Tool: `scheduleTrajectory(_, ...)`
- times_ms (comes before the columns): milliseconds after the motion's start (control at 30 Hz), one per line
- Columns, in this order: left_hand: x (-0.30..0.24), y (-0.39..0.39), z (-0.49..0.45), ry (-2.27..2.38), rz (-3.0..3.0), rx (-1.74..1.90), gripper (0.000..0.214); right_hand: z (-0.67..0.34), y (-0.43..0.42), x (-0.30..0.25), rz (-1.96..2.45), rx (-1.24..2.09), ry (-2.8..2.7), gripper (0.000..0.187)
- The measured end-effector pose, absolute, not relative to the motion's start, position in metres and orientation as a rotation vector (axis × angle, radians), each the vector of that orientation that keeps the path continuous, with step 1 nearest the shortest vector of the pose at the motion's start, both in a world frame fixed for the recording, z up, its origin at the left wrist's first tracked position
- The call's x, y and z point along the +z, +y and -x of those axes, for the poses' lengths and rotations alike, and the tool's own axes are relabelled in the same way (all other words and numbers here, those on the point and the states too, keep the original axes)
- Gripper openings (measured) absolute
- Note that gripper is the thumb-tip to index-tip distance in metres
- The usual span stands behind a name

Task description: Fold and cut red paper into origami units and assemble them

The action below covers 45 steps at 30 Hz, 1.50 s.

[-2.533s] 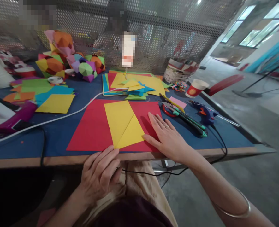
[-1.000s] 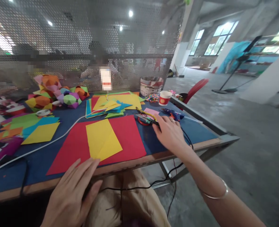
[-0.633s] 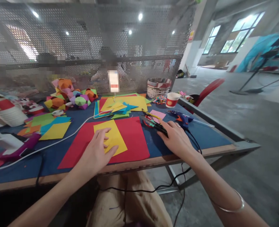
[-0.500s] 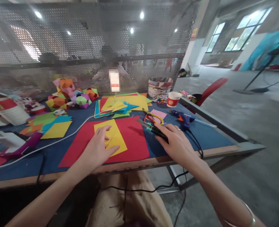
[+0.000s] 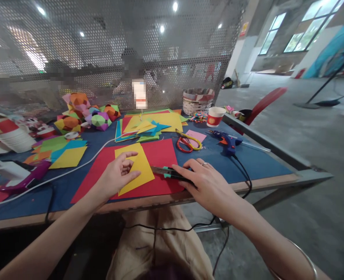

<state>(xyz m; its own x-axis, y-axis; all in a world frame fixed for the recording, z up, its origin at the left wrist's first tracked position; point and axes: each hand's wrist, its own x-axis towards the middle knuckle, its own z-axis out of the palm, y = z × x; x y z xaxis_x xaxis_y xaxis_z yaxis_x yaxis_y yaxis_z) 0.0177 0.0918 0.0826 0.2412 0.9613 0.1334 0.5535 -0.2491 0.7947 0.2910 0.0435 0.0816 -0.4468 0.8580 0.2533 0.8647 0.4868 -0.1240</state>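
Observation:
A yellow sheet of paper lies on a larger red sheet at the front of the table. Over the left part of the yellow sheet is my left hand, its fingers loosely bent and thumb apart, with nothing in it. My right hand grips a black and teal utility knife from above. The knife's blade points left over the red sheet, its tip close to the yellow sheet's right edge; whether it touches I cannot tell. Scissors with yellow and red handles lie beyond the knife.
A blue glue gun with a black cord rests at right, near a paper cup and a woven basket. Stacked coloured paper, a phone and folded paper balls stand behind. A white cable crosses the left side.
My right hand has moved left and slightly down with the utility knife, bringing the blade from beside the scissors to near the yellow sheet. My left hand has shifted little, with its fingers more bent.

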Motion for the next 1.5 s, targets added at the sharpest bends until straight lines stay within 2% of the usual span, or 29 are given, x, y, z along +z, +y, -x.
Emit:
scheduleTrajectory(200, 0.081, 0.098, -0.016, 1.391, -1.976, 0.843, 0.064, -0.295, 0.021, 0.088, 1.43, -0.021, -2.539, 0.043)
scheduleTrajectory(300, 0.087, 0.105, -0.014, 1.324, -2.304, 0.856, 0.058, -0.293, 0.012, 0.089, 1.404, -0.073, -2.558, 0.043)
scheduleTrajectory(433, 0.091, 0.121, -0.009, 0.95, -2.77, 0.519, 0.052, -0.29, 0.007, 0.09, 1.363, -0.1, -2.568, 0.042)
scheduleTrajectory(567, 0.084, 0.131, -0.007, 0.823, -2.735, 0.111, 0.055, -0.286, 0.004, 0.09, 1.359, -0.074, -2.579, 0.04)
scheduleTrajectory(700, 0.079, 0.133, -0.008, 0.828, -2.675, -0.061, 0.054, -0.283, 0.001, 0.091, 1.359, -0.087, -2.611, 0.04)
scheduleTrajectory(900, 0.08, 0.133, -0.01, 0.838, -2.684, -0.094, 0.053, -0.28, -0.002, 0.088, 1.351, -0.131, -2.614, 0.039)
scheduleTrajectory(1267, 0.077, 0.133, -0.01, 0.843, -2.679, -0.085, 0.053, -0.272, -0.009, 0.092, 1.236, -0.4, -2.604, 0.035)
scheduleTrajectory(1500, 0.077, 0.133, -0.008, 0.84, -2.68, -0.076, 0.054, -0.26, -0.013, 0.09, 1.184, -0.485, -2.562, 0.027)
